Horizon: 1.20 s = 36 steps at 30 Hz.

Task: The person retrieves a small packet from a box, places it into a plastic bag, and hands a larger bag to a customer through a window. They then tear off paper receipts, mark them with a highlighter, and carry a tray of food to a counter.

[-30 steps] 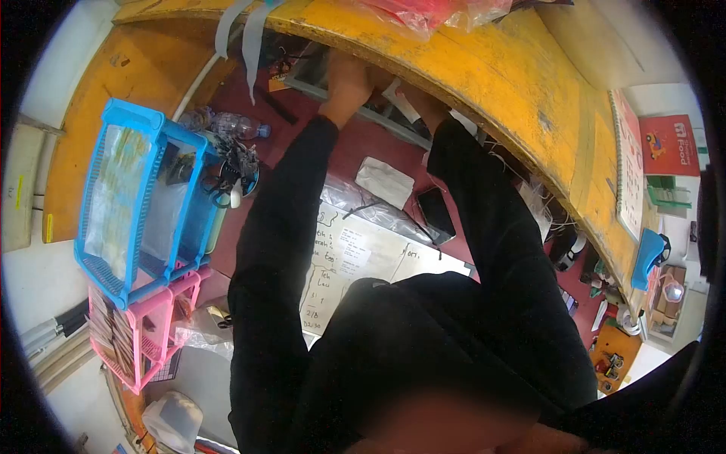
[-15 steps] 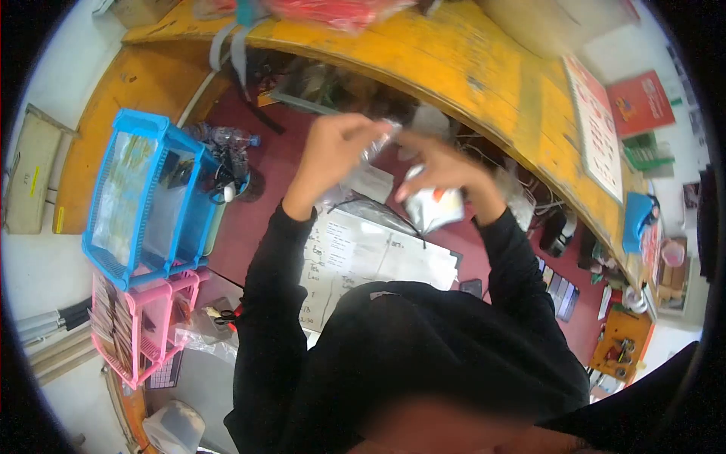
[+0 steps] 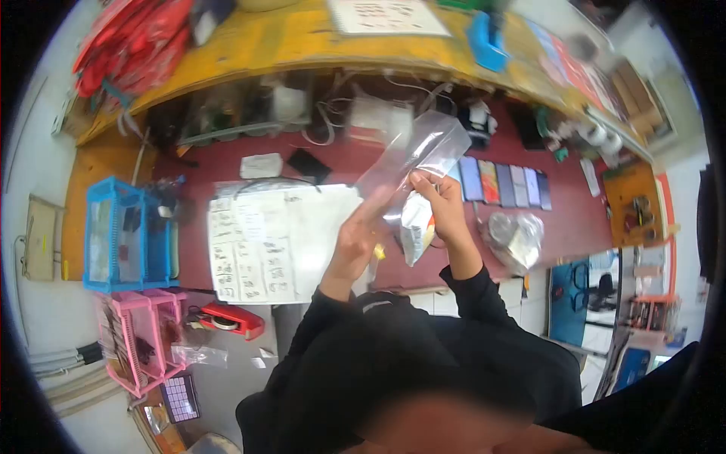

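Note:
My right hand is closed, with its thumb pinching a long clear plastic bag. A white pouch with an orange patch hangs from the same hand, below the bag. My left hand lies against the bag's lower left part. Its fingers are blurred by motion and partly behind the plastic, so their grip cannot be made out. The bag slants up and to the right, above the maroon tabletop.
Left of my hands lies a whiteboard with handwriting. Several phones stand in a row to the right, above a clear bag of items. A yellow wooden shelf spans the back. Blue and pink racks stand at left.
The view has swung right, bringing the phone row fully in. The clear bag, crumpled between my hands before, is now stretched out long. The white pouch remains in my right hand.

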Motion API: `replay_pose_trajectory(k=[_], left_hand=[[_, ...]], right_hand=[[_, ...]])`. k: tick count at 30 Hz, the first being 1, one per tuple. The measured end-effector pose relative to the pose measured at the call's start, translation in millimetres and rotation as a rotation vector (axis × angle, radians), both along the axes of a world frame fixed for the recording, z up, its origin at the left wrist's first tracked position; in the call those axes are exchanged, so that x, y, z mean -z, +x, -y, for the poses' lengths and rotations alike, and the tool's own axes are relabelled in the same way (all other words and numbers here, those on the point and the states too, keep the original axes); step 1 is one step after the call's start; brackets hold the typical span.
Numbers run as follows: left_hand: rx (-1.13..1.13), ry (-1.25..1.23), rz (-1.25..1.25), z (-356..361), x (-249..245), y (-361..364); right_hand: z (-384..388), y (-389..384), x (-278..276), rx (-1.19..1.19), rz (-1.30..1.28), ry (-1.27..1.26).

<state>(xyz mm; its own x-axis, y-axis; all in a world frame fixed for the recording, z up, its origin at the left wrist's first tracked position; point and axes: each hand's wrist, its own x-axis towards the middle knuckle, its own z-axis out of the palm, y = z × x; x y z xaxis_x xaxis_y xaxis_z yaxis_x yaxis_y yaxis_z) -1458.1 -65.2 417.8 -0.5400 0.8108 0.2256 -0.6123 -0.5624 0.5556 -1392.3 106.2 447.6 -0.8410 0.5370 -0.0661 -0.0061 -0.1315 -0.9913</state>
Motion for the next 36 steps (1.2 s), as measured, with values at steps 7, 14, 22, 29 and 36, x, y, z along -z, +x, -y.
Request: replay_pose_trajectory(k=[7, 14, 22, 29, 36], left_hand=[[-0.164, -0.523, 0.271, -45, 33, 132], [-0.352, -0.488, 0.019, -71, 60, 189], [0.128, -0.751, -0.054, -74, 51, 193], [0.131, -0.713, 0.006, -39, 25, 185], [-0.556, -0.784, -0.996, -22, 18, 182]], right_hand=[[-19, 162, 30, 0.158, 0.044, 0.188], [-37, 252, 52, 0.52, 0.125, 0.493], [-21, 250, 19, -0.105, 0.11, 0.518], [-22, 241, 21, -0.327, 0.163, 0.427], [-9, 236, 29, 0.016, 0.155, 0.731]])
